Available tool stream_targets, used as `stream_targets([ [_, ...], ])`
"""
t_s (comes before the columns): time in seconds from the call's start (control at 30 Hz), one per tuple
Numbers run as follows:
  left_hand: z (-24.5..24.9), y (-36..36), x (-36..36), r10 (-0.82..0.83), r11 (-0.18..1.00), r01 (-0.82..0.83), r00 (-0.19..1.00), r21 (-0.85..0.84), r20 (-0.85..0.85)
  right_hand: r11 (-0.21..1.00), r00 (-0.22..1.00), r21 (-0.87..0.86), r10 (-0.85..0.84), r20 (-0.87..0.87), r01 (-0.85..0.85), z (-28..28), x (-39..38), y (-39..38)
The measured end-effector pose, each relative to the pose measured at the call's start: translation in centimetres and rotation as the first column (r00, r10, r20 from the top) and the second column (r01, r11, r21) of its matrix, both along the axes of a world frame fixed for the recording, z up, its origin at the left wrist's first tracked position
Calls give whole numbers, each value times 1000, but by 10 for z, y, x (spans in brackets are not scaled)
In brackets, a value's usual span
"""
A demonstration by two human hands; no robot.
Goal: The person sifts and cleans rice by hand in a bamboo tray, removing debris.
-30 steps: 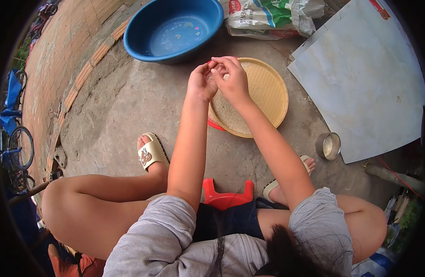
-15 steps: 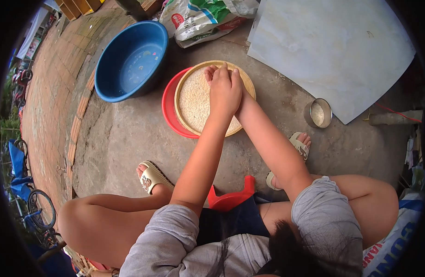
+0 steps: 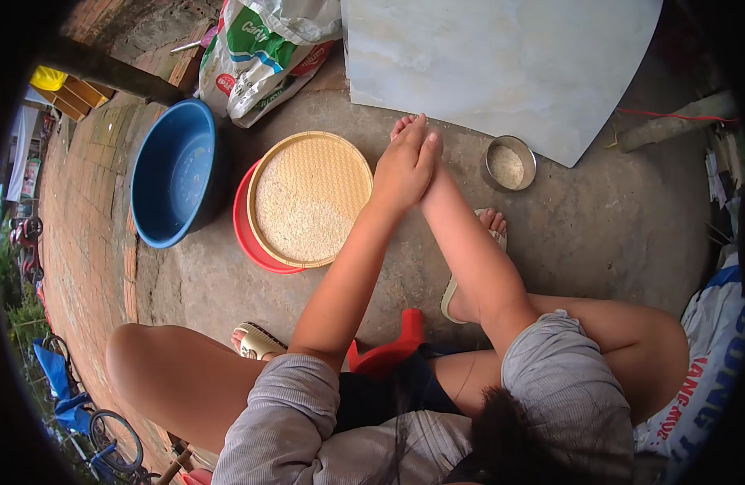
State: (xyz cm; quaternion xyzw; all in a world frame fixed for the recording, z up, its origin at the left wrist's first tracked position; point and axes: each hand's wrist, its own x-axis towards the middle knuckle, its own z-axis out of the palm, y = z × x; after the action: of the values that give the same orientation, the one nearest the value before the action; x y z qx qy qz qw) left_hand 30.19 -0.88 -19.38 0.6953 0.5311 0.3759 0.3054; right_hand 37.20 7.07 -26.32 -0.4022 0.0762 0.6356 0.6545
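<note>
My left hand (image 3: 403,168) lies over my right hand (image 3: 434,155), palms pressed together and left fingers closed round it. Most of my right hand is hidden underneath; a few fingertips show past the far side. Both hands are just right of a round woven bamboo tray (image 3: 328,153), apart from it in view. Pale grains of rice (image 3: 295,214) cover the tray's near and left part, leaving the weave bare at upper right. Beneath the tray, the rim of a red basin (image 3: 244,230) sticks out on the left. A metal bowl (image 3: 531,174) holding some rice stands right of my hands.
A blue basin (image 3: 172,174) stands at left, beside a printed white sack (image 3: 263,61). A large pale board (image 3: 502,65) lies at the back right, near a post (image 3: 679,121). Below me is a red stool (image 3: 384,352). Another white sack (image 3: 696,372) is at right.
The clasped hands have moved from over the tray to its right, uncovering the rice and bare weave. The view has shifted, so the tray, basins and bowl appear further left.
</note>
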Motion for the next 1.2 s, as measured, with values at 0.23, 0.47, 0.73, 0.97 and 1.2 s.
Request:
stream_targets([
  [0.23,-3,-19,51,-209,977,209,978,-29,8,779,791,-206,-513,333,592,11,120,15],
  [0.47,-3,-1,28,-233,933,211,972,-292,-40,572,-516,-809,738,435,138,-50,184,-4],
  [0.73,-1,31,-81,206,963,-145,940,-226,273,583,-662,-791,522,538,-183,48,115,38],
  [0.97,-3,12,-207,566,814,-441,751,-379,341,472,-375,-359,63,925,-805,101,-52,10],
  [1.2,-63,-35,-303,688,593,-778,623,-205,-373,649,-706,-475,-139,694,-594,15,-117,-12],
])
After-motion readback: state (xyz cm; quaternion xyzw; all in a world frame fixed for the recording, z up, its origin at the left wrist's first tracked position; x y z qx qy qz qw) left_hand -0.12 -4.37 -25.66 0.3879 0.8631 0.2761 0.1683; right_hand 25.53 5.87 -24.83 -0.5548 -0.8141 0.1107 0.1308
